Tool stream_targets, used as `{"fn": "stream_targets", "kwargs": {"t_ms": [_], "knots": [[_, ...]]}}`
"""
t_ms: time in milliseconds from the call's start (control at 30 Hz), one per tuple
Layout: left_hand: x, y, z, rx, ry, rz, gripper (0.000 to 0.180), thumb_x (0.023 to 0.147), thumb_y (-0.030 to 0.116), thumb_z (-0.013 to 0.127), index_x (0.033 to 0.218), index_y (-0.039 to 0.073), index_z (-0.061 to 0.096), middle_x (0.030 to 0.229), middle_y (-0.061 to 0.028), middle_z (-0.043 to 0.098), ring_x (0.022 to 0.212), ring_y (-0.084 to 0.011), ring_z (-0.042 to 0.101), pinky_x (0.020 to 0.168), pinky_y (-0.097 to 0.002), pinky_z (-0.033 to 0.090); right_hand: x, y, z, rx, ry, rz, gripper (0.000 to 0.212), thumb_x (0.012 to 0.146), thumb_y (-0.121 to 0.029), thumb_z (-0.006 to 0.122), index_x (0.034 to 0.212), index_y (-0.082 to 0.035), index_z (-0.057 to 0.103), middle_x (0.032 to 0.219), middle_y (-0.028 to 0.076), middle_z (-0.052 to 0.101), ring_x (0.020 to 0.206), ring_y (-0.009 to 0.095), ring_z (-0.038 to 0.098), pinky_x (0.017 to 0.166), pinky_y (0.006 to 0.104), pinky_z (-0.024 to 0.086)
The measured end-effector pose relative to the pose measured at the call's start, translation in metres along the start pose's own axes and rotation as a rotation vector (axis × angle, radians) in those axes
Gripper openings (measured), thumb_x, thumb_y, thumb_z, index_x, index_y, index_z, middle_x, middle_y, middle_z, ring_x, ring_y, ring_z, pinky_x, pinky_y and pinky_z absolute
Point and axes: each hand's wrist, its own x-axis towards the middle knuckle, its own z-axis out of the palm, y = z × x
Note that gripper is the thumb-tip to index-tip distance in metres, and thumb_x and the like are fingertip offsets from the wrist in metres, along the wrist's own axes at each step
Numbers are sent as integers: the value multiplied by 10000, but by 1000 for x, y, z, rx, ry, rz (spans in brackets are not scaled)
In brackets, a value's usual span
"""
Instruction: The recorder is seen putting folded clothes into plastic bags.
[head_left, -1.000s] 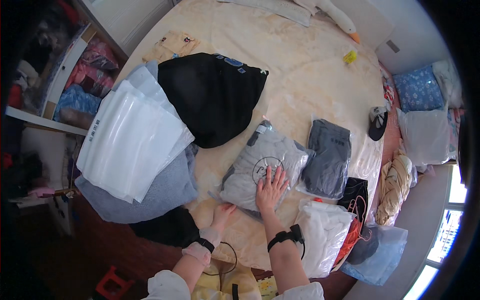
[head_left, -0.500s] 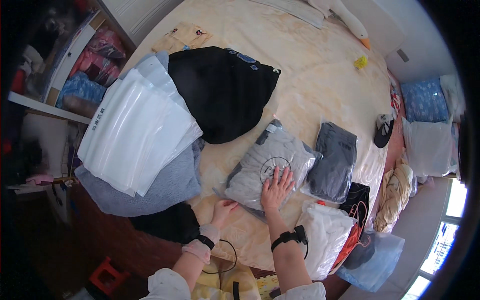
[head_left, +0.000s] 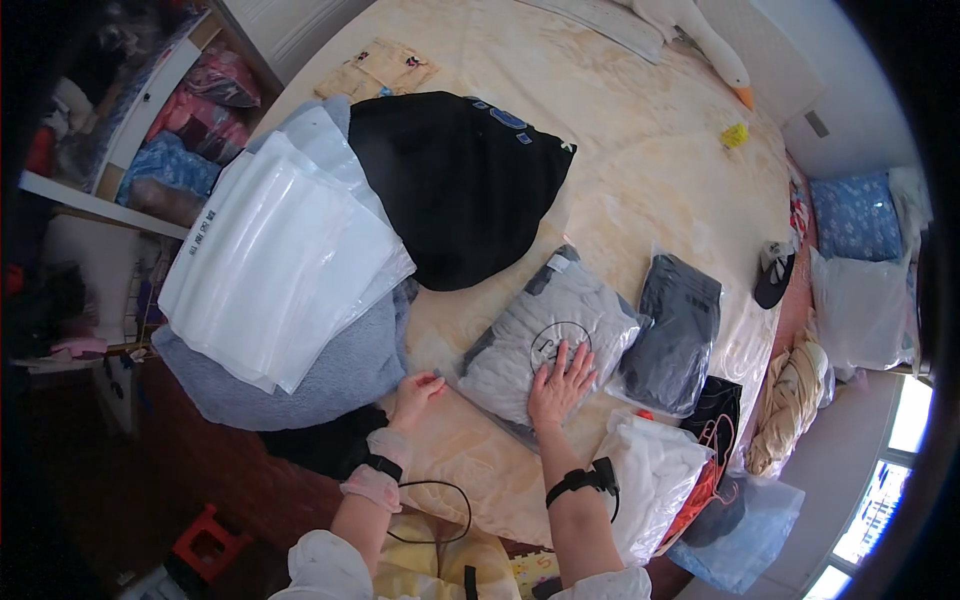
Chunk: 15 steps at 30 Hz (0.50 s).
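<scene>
A clear plastic bag holding a folded grey garment (head_left: 520, 325) lies on the bed, with a black round print on its upper face. My right hand (head_left: 562, 385) rests flat on it, fingers spread, over the lower part of that print. By the bag's left corner my left hand (head_left: 414, 401) has thumb and fingers pinched together. Something small and greyish shows at those fingertips, too small to make out. Just right of the grey bag sits another clear bag with a dark garment (head_left: 672, 330). A bagged white garment (head_left: 655, 475) lies near my right forearm.
A stack of white plastic bags (head_left: 275, 265) lies on a grey fleece cloth (head_left: 235, 385) at left. Beside it spreads a black garment (head_left: 465, 190). A cap (head_left: 773, 275) sits at the bed's right edge. A red stool (head_left: 210, 547) stands on the floor.
My left hand has moved left and a little up, away from the bag's lower edge, still pinched. My right hand stays flat on the bag. The view has shifted slightly.
</scene>
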Motion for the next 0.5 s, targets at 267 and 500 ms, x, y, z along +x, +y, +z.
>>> {"fn": "stream_targets", "kwargs": {"t_ms": [267,500], "knots": [[-7,7,-1,9,49,30,169,900,124,674,988,-18,647,856,-67,678,775,-135,649,729,-238,508,3,-3,-4,-4,-34,7,623,867,-285,567,1464,-187,416,1586,132,234,1469,345,174,1185,538,81],[4,39,2,307,-96,21,552,876,389,705,1214,-21,556,1175,-141,612,1072,-207,600,902,-320,480,8,6,-25,135,-77,-22,691,850,-264,609,1485,-148,360,1568,151,254,1461,356,188,1182,532,111]]}}
